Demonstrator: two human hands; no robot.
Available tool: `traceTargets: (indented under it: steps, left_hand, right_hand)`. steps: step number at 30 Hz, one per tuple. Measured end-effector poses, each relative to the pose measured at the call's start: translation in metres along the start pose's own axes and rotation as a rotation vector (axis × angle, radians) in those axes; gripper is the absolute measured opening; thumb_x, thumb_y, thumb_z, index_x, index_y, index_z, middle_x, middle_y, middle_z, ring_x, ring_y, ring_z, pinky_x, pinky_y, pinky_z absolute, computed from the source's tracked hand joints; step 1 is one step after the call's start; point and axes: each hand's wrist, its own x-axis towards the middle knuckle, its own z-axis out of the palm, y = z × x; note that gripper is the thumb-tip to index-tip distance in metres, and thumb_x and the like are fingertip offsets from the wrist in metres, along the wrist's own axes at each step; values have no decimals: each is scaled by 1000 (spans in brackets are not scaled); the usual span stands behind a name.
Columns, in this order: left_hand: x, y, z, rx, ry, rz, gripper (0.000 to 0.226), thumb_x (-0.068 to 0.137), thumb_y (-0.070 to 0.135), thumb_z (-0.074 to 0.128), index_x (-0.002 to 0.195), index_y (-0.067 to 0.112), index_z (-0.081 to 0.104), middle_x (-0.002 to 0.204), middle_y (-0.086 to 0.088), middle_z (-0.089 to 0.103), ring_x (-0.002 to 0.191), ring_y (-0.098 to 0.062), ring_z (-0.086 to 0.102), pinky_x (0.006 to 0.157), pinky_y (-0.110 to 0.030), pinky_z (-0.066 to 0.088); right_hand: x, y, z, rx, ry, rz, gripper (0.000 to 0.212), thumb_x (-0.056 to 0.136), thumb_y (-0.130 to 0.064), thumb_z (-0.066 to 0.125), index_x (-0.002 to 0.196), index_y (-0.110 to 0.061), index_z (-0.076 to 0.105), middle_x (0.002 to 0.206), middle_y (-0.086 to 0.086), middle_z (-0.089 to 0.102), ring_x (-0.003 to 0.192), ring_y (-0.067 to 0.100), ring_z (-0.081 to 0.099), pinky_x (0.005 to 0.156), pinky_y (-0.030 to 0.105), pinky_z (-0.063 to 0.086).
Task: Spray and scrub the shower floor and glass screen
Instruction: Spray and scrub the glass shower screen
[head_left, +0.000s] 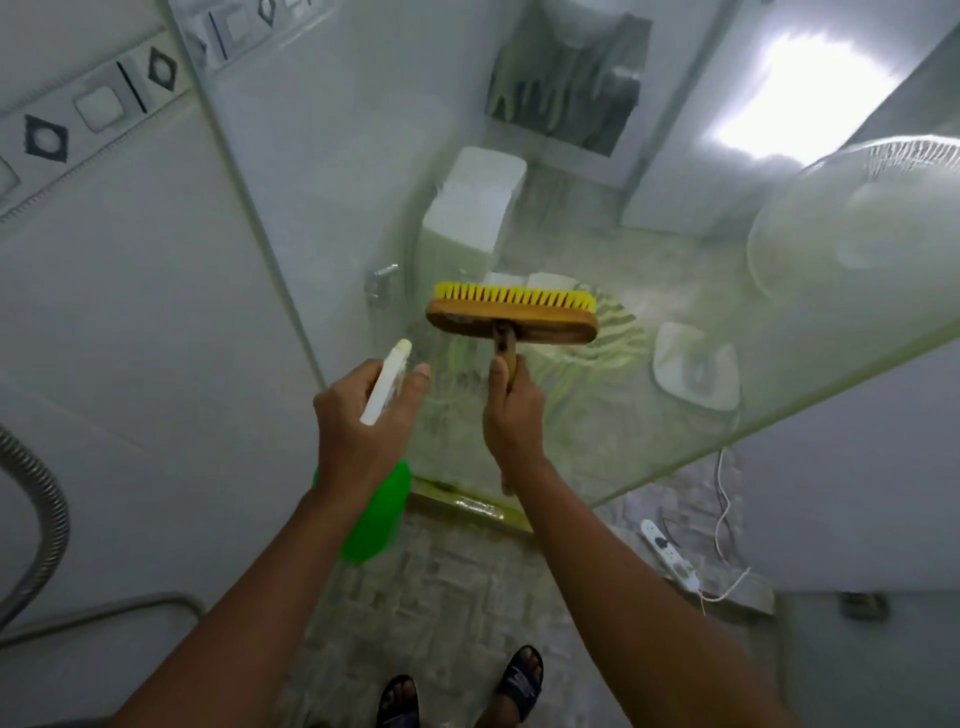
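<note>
A: A tiled shower stall, mottled shower floor (441, 582) underfoot, the glass screen (649, 322) straight ahead.

B: And the hands?

A: The left hand (358, 426) has its fingers (418, 379) curled round the white head of a green spray bottle (376, 514), which hangs below them.

B: The right?

A: The right hand (511, 415) grips the wooden handle of a scrub brush (511, 314); its yellow bristles sit above the fingers, against the glass.

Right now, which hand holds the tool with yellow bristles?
The right hand grips the wooden scrub brush; the left hand holds the green spray bottle instead.
</note>
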Motion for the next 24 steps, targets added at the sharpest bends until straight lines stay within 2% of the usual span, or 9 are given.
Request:
traceTargets:
  steps: [2, 3, 5, 7, 12, 15, 18, 21, 24]
  left_hand:
    - [-3, 9, 11, 17, -56, 29, 38, 92, 35, 80, 68, 11, 62, 53, 7, 48, 49, -8, 49, 47, -15, 32]
    - [-4, 10, 15, 20, -81, 30, 40, 91, 35, 80, 65, 12, 60, 51, 8, 46, 48, -7, 47, 46, -16, 32]
    - [-8, 13, 27, 21, -132, 22, 51, 89, 47, 76, 59, 11, 55, 48, 6, 44, 44, -8, 42, 46, -29, 37]
    - [-10, 9, 36, 52, -142, -23, 60, 85, 58, 69, 54, 8, 53, 44, -1, 47, 42, -22, 48, 46, -38, 42]
    - [-29, 14, 56, 76, -189, 43, 59, 84, 56, 69, 53, 11, 47, 45, -4, 42, 44, -13, 35, 44, -36, 33]
    - [-28, 13, 63, 30, -206, 61, 52, 84, 48, 73, 52, 20, 43, 45, 2, 39, 45, -9, 34, 45, -34, 31]
    - [-19, 9, 62, -49, -135, -55, 59, 87, 48, 76, 52, 6, 54, 45, -5, 44, 45, -12, 41, 42, -42, 39]
    - [-15, 5, 60, -75, -83, -66, 61, 87, 50, 78, 54, 4, 57, 47, -6, 45, 46, -15, 46, 42, -46, 43]
    - [-16, -5, 59, -63, -60, -6, 55, 88, 49, 76, 61, 3, 63, 53, -19, 58, 49, -20, 49, 45, -46, 44]
  right_hand:
    - [13, -22, -30, 89, 101, -37, 35, 101, -41, 34, 93, -15, 55, 58, -9, 43, 50, 2, 46, 50, 30, 30]
    - [19, -30, -43, 134, 137, -39, 30, 102, -42, 34, 89, -22, 53, 56, -7, 42, 48, 4, 43, 47, 34, 32]
    - [29, -44, -75, 204, 246, -34, 26, 102, -42, 35, 83, -30, 48, 56, 1, 43, 46, 17, 43, 44, 40, 36]
    - [39, -53, -95, 241, 310, -32, 30, 103, -41, 35, 80, -25, 47, 58, 6, 44, 48, 24, 44, 45, 41, 38]
    - [43, -58, -122, 234, 307, -80, 32, 103, -38, 34, 83, -18, 48, 58, -2, 42, 49, 11, 41, 45, 34, 35]
    - [42, -55, -115, 265, 303, -73, 29, 102, -43, 34, 82, -28, 47, 58, -3, 41, 47, 13, 39, 43, 34, 33]
    - [40, -54, -101, 276, 287, -71, 25, 102, -45, 34, 83, -33, 45, 57, -4, 39, 47, 13, 38, 44, 37, 33]
    - [33, -42, -80, 258, 233, -100, 26, 102, -40, 36, 89, -22, 51, 57, -12, 39, 47, 4, 39, 45, 33, 33]
    - [24, -6, -53, 197, 196, -107, 35, 100, -35, 37, 98, -7, 57, 57, -11, 40, 47, 5, 42, 45, 27, 31]
